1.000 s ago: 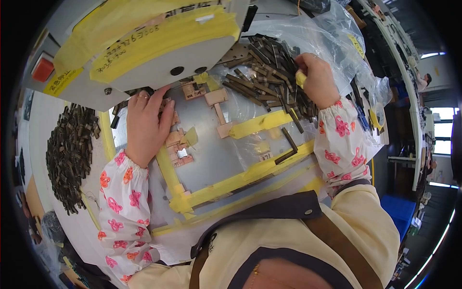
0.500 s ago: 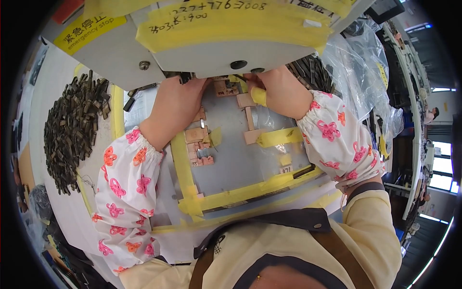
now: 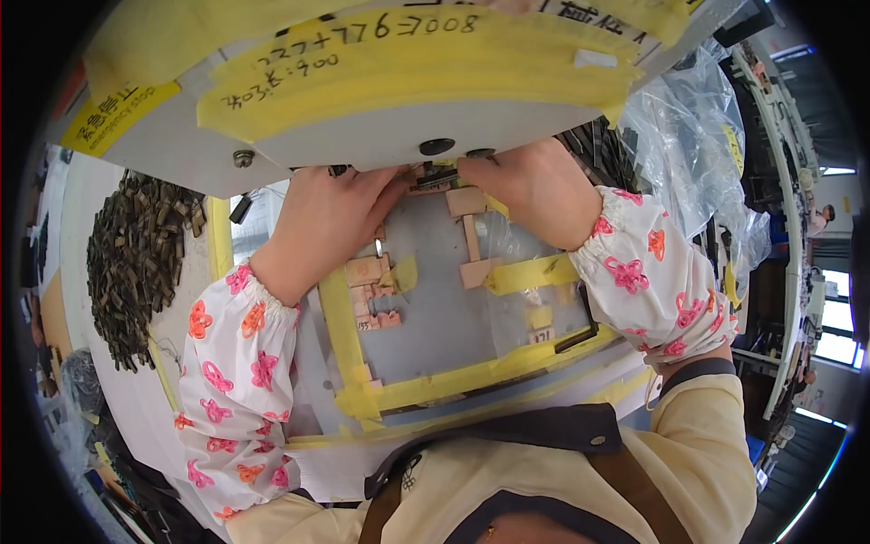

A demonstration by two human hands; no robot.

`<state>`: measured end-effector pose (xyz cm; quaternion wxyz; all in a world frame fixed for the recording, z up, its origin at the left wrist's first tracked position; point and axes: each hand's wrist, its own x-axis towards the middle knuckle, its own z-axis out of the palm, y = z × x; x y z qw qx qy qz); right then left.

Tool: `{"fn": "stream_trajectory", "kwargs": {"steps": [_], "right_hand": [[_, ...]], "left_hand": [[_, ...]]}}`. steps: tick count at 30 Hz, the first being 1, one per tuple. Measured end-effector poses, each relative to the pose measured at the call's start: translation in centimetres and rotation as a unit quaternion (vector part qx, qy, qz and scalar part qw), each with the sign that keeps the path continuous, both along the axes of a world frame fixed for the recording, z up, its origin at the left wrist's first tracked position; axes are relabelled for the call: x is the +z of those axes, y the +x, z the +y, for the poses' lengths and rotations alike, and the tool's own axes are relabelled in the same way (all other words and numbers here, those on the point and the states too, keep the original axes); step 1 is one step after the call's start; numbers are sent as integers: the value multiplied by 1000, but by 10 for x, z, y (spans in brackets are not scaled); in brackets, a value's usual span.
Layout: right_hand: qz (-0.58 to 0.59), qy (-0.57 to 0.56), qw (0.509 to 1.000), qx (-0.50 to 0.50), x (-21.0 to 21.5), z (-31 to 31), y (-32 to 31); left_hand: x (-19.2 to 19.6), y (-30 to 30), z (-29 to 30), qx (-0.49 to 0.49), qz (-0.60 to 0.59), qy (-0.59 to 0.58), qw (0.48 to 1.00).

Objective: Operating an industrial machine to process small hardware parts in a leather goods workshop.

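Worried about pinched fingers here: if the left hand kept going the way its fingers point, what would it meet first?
The left hand points right, under the machine head. First in line looks like the small metal part at the fixture, then the right hand just beyond. Depth is unclear.

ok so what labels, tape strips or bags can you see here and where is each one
Long yellow tape strip with dark handwriting: curved across the machine housing at the top.
Small yellow rectangular printed label: upper left on the same housing.
Tiny white tag: on the grey plate, low right.
Clear crinkled plastic bag: right of the right hand.
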<state>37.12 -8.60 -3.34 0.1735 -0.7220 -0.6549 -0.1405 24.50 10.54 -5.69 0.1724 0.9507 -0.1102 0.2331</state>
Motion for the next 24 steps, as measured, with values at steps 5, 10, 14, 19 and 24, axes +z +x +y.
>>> {"fn": "stream_trajectory", "kwargs": {"steps": [5,10,14,19,24], "right_hand": [[60,-32,997,24,-4,-6,6],[158,-46,986,12,-8,-9,14],[162,-38,986,15,-10,-7,15],[192,-34,981,12,-9,-9,17],[197,-26,980,12,-12,-6,16]], "left_hand": [[-2,-2,0,5,-26,25,999],[-1,-2,1,-19,-30,-13,999],[-5,-5,3,-20,-5,-24,999],[-6,-5,4,-14,19,-20,1000],[-5,-6,3,-23,-18,-23,999]]}}
